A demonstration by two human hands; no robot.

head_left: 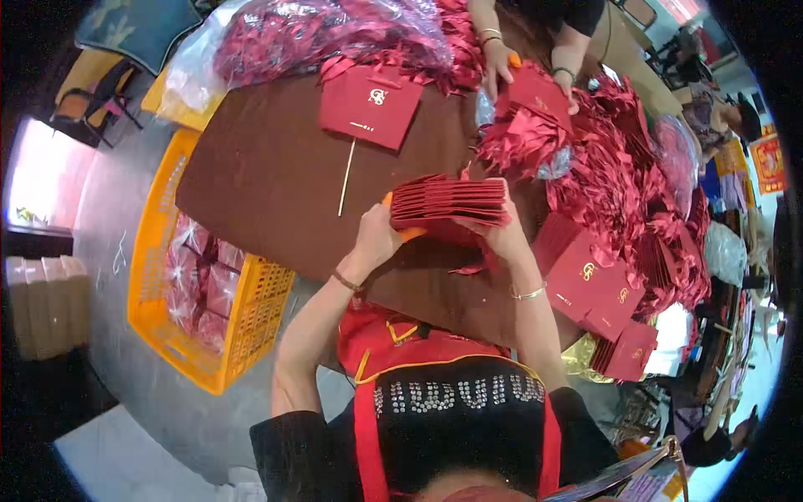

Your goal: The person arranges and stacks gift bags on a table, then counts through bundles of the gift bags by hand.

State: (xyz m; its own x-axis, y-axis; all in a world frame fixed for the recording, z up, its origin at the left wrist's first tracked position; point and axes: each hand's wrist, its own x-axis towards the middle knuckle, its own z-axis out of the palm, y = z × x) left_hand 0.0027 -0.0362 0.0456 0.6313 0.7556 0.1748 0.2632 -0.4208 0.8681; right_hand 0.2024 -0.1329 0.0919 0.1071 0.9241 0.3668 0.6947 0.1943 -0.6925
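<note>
Between my two hands is a thick stack of folded red gift bags [448,202], held above the brown table [276,159] with its layered edges facing up. My left hand [381,236] is closed round the left end, with orange covers on some fingers. The right end is gripped by my right hand [499,234]. Red ribbon hangs beneath the stack. Farther up the table lies a red bag [372,105] with a gold logo, a thin pale stick [346,177] just below it.
At left stands a yellow crate [159,251] of plastic-wrapped red packs. Red ribbons [598,159] and stacked red bags [585,272] cover the right side. Across the table, another person's hands [499,63] handle red bags. A clear plastic bag [335,38] of red items lies at the back.
</note>
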